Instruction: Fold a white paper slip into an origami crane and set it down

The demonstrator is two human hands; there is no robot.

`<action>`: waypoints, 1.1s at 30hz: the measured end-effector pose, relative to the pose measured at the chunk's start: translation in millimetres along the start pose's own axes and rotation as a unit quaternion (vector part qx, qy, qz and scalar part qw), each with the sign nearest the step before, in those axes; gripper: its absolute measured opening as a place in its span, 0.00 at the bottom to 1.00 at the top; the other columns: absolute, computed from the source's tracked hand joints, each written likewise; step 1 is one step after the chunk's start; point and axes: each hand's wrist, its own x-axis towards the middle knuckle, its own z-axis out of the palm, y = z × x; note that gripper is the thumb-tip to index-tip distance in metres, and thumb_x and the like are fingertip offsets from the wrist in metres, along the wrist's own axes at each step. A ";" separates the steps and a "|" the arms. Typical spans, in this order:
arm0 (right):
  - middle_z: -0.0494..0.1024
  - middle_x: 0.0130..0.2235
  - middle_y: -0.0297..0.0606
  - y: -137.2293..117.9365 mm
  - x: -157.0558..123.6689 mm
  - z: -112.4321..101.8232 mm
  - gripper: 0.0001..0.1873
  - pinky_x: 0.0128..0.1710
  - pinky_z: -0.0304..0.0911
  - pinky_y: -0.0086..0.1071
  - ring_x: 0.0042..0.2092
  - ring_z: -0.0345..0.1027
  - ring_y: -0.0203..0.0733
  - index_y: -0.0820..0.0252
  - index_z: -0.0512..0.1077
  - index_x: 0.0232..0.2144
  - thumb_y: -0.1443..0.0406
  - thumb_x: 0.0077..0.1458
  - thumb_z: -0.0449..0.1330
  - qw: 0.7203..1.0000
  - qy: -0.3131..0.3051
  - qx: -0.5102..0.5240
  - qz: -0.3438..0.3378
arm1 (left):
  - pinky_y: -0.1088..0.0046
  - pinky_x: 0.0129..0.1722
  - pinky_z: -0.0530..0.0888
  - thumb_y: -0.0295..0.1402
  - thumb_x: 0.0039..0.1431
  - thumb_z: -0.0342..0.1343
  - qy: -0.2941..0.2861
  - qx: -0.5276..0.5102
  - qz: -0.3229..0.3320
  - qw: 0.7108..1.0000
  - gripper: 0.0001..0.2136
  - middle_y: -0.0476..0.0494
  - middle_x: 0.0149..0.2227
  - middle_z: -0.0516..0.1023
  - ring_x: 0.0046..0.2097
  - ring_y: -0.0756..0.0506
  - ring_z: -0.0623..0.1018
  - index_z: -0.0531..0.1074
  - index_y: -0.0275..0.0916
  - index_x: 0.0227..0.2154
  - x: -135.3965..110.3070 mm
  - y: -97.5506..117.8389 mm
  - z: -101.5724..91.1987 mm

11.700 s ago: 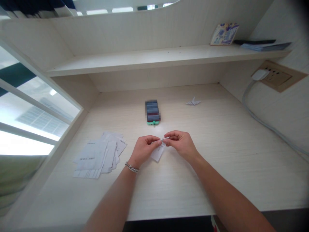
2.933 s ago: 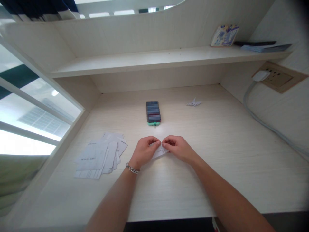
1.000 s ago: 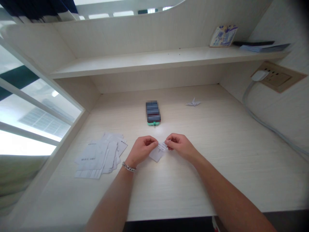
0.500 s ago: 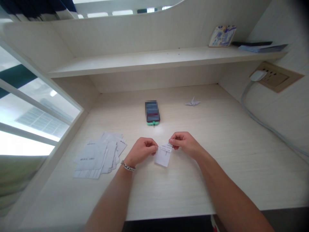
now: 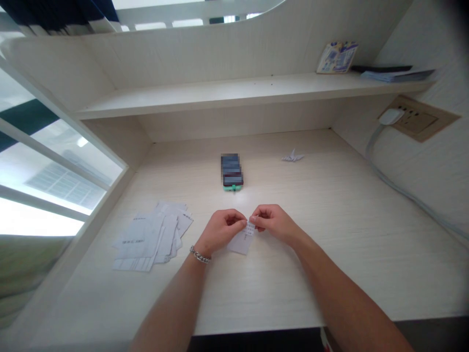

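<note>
A small piece of white paper (image 5: 240, 243) with printed characters on a folded-over part is held between my two hands, low over the desk. My left hand (image 5: 224, 229), with a silver chain bracelet at the wrist, pinches its upper edge between thumb and fingers. From the other side my right hand (image 5: 271, 223) grips the printed corner the same way. The fingertips of both hands nearly meet, and they cover the paper's top edge. Left of my left hand lies a loose pile of white paper sheets (image 5: 146, 239), some with print.
A phone (image 5: 231, 169) with a green piece at its near end lies on the desk (image 5: 351, 254). A folded paper crane (image 5: 292, 156) stands to its right. A shelf (image 5: 205, 98) bears a small colourful box (image 5: 337, 57). A cable (image 5: 399, 188) hangs from the wall socket (image 5: 419, 120).
My hands have come closer together, the right moving left and the left slightly right. The paper has shifted a little left and its printed part now slants more steeply.
</note>
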 end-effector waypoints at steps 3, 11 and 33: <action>0.69 0.20 0.32 -0.7 0.4 -0.1 0.09 0.25 0.57 0.28 0.23 0.61 0.32 0.63 0.71 0.23 0.61 0.46 0.60 1.000 -0.004 0.010 0.006 | 0.76 0.27 0.66 0.32 0.49 0.53 -0.010 0.023 -0.005 1.000 0.07 0.45 0.26 0.76 0.28 0.49 0.72 0.74 0.34 0.26 0.3 -2.8 0.8; 0.70 0.21 0.33 -3.0 -0.9 -28.3 0.12 0.25 0.59 0.29 0.23 0.61 0.32 0.62 0.70 0.23 0.58 0.43 0.64 0.991 0.106 0.081 0.015 | 0.75 0.28 0.68 0.30 0.49 0.52 0.044 -0.064 -0.020 0.997 0.05 0.46 0.23 0.74 0.26 0.50 0.71 0.72 0.34 0.27 0.4 -7.7 -20.5; 0.73 0.22 0.33 0.2 -3.0 -9.9 0.07 0.26 0.56 0.28 0.26 0.64 0.36 0.60 0.72 0.22 0.68 0.44 0.54 0.988 -0.011 -0.152 0.004 | 0.76 0.26 0.66 0.36 0.49 0.55 0.041 0.010 -0.025 0.999 0.09 0.45 0.24 0.75 0.26 0.49 0.71 0.74 0.35 0.24 0.2 -7.8 -15.9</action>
